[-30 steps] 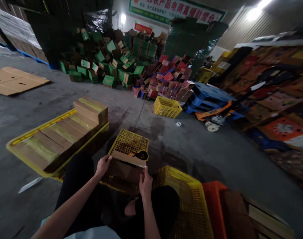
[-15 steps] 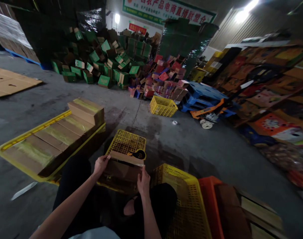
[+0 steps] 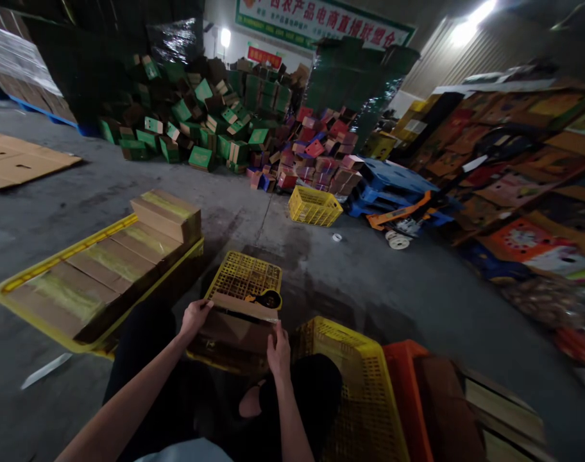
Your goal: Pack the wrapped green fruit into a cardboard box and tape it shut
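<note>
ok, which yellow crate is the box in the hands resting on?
The middle crate, under the box held by the left hand and right hand. The near crate sits off to the right; the far crate stands by the box pile.

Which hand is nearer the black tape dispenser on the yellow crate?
Right. The right hand grips the cardboard box at its edge right beside the tape dispenser; the left hand holds the box's opposite side, farther away.

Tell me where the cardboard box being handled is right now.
In the head view, low at centre: the cardboard box rests on a yellow crate, held between the left hand and the right hand.
</note>
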Tool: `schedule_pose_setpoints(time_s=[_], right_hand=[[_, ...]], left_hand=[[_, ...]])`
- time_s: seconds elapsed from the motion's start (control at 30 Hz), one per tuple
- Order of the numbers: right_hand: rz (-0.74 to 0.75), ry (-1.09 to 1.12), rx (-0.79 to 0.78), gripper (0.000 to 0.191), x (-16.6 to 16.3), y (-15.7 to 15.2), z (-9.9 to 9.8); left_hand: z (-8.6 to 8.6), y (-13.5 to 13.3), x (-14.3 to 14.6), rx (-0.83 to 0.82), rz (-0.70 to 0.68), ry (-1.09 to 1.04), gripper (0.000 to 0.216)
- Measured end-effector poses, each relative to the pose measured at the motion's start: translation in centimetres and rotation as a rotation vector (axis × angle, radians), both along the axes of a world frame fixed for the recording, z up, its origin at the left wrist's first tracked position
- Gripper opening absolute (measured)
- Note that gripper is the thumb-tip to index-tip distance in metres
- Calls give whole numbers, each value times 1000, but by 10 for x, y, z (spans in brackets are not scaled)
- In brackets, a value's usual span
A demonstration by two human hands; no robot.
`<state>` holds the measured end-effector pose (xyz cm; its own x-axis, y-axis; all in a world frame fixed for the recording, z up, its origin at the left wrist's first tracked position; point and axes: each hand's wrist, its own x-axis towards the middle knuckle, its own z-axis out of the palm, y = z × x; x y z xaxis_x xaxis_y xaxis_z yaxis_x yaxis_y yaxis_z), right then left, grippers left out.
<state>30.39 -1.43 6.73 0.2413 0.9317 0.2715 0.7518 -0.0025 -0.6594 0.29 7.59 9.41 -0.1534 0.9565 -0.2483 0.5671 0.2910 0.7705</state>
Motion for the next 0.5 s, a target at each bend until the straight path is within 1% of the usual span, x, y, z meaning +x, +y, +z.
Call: schedule_pose_setpoints(time_s=[0.13, 0.27, 0.5], right_hand=[[-31, -17, 16, 50, -2, 2, 1], [-37, -25, 19, 47, -2, 4, 2], [-37, -20, -2, 47, 0, 4, 1]], left_hand=[[1, 0, 0, 2, 13, -20, 29], [0, -1, -2, 9, 15, -43, 30], [1, -2, -2, 1, 28, -61, 29]])
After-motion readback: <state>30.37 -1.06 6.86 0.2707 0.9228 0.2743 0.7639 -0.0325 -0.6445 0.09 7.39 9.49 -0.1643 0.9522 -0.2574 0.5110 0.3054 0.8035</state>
